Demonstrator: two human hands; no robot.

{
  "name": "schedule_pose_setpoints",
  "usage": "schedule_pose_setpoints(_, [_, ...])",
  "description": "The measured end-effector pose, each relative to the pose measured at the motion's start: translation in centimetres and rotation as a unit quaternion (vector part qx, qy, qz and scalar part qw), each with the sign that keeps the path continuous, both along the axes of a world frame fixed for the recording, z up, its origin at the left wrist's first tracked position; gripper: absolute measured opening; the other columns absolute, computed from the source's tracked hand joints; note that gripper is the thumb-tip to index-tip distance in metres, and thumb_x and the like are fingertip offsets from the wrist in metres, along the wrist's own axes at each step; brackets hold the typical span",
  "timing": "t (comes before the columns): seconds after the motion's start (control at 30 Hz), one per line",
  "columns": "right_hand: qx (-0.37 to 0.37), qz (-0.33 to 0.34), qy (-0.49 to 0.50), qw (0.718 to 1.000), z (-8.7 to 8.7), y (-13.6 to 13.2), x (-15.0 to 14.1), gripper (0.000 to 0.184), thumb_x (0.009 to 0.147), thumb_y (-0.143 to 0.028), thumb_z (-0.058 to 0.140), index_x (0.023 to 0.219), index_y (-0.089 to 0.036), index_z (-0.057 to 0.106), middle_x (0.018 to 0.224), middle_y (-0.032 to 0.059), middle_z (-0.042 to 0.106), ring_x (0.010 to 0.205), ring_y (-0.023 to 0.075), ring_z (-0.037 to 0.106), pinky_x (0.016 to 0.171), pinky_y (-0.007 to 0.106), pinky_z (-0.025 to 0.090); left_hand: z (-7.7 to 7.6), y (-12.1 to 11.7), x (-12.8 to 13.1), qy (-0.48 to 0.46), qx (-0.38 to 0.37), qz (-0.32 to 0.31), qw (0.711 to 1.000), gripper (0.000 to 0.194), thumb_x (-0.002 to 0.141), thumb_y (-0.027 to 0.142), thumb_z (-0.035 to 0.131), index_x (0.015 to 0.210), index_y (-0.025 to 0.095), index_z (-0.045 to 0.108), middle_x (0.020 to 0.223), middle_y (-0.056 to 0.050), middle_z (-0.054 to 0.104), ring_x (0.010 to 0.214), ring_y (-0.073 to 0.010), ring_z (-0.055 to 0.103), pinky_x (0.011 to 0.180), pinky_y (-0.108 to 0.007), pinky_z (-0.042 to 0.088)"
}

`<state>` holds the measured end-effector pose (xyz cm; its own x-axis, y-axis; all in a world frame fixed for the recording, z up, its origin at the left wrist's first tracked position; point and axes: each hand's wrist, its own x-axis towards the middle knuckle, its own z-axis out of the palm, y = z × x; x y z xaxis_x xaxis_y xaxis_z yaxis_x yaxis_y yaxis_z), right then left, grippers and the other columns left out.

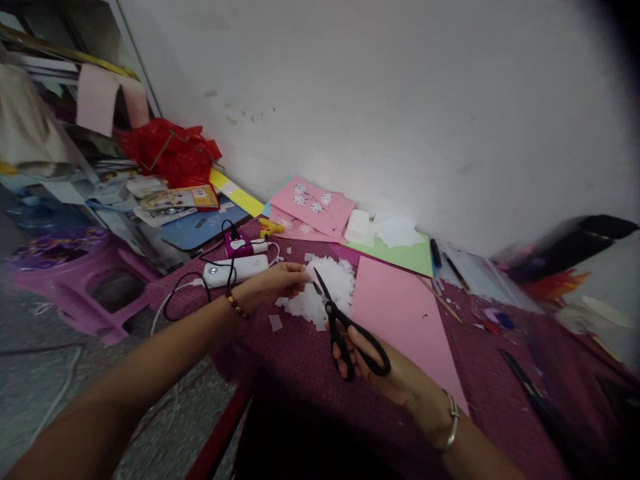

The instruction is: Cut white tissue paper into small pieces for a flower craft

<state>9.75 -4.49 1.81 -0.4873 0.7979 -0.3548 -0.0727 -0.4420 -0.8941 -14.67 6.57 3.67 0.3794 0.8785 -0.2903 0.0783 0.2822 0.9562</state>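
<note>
Our left hand (276,281) pinches a white scrap (311,274) by its edge; it looks thin, light and easily torn, so that edge seems the best hold. Our right hand (369,358) grips rigid-looking black scissors (329,307), tips parted near the scrap. Beneath lies a fluffy white heap (342,280); right of it, a smooth pink sheet (403,310).

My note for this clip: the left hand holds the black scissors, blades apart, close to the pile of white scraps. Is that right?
Not quite. The head view shows the right hand holding the black scissors. They are indeed open, close to the white scraps.
</note>
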Motion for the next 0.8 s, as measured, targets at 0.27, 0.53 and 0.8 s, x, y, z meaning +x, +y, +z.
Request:
schedule_pose_setpoints(0.27, [0.016,-0.011,-0.022,1.0,0.07,0.35,-0.4,0.058,0.079,-0.072,0.068,0.104,-0.02,0.062,0.082,0.0023,0.064,0.062,0.0126,0.056,0.056,0.029,0.035,-0.78,-0.38,0.01,0.017,-0.011,-0.021,1.0,0.02,0.078,0.027,0.069,0.068,0.017,0.055,0.058,0.004,0.055,0.047,-0.0053,0.047,0.047,-0.018,0.035])
schedule_pose_setpoints(0.53, [0.061,-0.016,-0.057,0.996,0.78,0.22,-0.85,0.05,0.081,-0.068,0.066,0.089,-0.02,0.058,0.075,0.0013,0.057,0.056,0.0111,0.046,0.053,0.031,0.029,-0.91,-0.35,0.41,0.02,-0.014,-0.02,1.0,0.027,0.078,0.03,0.074,0.064,0.018,0.054,0.056,0.004,0.055,0.047,-0.0053,0.046,0.045,-0.018,0.033])
schedule_pose_setpoints(0.8, [0.042,-0.017,-0.065,0.997,0.49,0.3,-0.46,0.054,0.075,-0.072,0.071,0.089,-0.02,0.06,0.079,0.0031,0.061,0.059,0.0121,0.051,0.055,0.03,0.035,-0.87,0.02,-0.54,0.013,-0.031,0.015,0.999,0.023,0.075,0.029,0.078,0.067,0.014,0.063,0.06,0.001,0.063,0.048,-0.0061,0.05,0.047,-0.018,0.037])
